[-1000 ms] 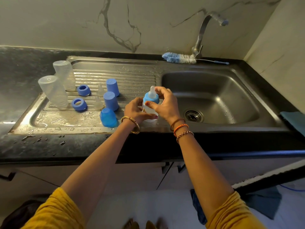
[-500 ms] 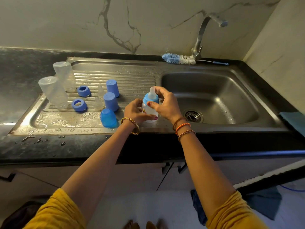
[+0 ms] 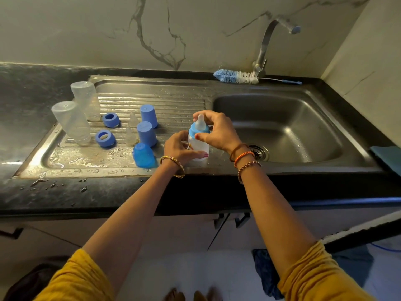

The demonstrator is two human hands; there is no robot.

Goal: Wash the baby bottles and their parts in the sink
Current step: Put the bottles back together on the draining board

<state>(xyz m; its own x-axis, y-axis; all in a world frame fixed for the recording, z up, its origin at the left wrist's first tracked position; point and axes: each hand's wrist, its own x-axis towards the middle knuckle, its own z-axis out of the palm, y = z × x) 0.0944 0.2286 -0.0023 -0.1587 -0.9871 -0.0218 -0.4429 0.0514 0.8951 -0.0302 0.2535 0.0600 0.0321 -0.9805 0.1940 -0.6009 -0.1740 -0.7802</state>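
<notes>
A small clear baby bottle (image 3: 199, 146) with a blue collar and clear teat stands at the sink's front rim. My left hand (image 3: 179, 147) grips its body; my right hand (image 3: 218, 131) curls its fingers round the blue collar (image 3: 193, 131). On the drainboard (image 3: 165, 101) to the left stand two upturned clear bottles (image 3: 72, 122) (image 3: 86, 100), two blue collar rings (image 3: 105, 138) (image 3: 111, 119), two clear teats (image 3: 129, 136) (image 3: 133, 119) and three blue caps (image 3: 147, 133) (image 3: 149, 115) (image 3: 143, 155).
The steel basin (image 3: 282, 118) with its drain (image 3: 259, 152) lies right of my hands. A tap (image 3: 267, 44) rises at the back, with a blue and white bottle brush (image 3: 236, 76) lying beside it. Water drops dot the dark counter (image 3: 43, 187). A blue cloth (image 3: 388, 155) lies at the far right.
My hands and the bottle stay in nearly the same spot; my right hand's fingers have shifted slightly around the collar.
</notes>
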